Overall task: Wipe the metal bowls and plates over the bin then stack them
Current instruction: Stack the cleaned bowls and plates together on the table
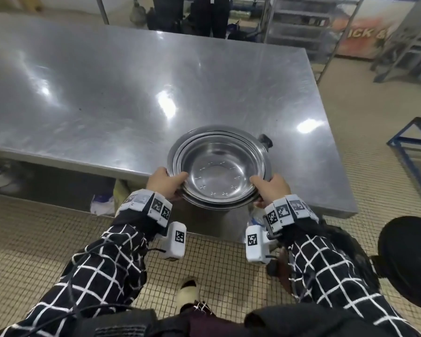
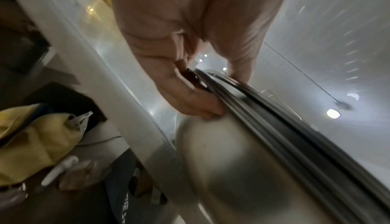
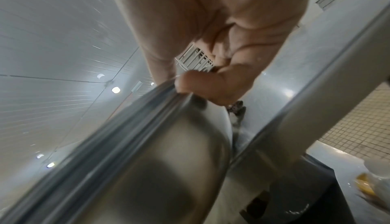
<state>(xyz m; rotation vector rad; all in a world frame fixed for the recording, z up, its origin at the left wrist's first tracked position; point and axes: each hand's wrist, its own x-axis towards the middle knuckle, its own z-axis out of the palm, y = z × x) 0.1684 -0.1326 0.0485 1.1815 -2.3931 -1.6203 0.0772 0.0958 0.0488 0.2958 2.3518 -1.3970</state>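
A nested stack of metal bowls [image 1: 218, 166] hangs over the near edge of the steel table [image 1: 107, 93], held up by both hands. My left hand [image 1: 164, 182] grips the stack's left rim, thumb over the top and fingers underneath. My right hand [image 1: 270, 187] grips the right rim the same way. In the left wrist view my left hand [image 2: 190, 94] pinches the layered rims of the stack [image 2: 263, 144]. The right wrist view shows my right hand [image 3: 202, 84] curled on the stack's rim [image 3: 147, 144]. No cloth or bin is clearly visible.
A small dark object [image 1: 265, 139] lies on the table just behind the stack. A round black stool [image 1: 408, 261] stands at my right. Bags [image 1: 102, 204] sit under the table. A blue frame [image 1: 413, 139] and metal racks [image 1: 299, 23] stand further right and behind.
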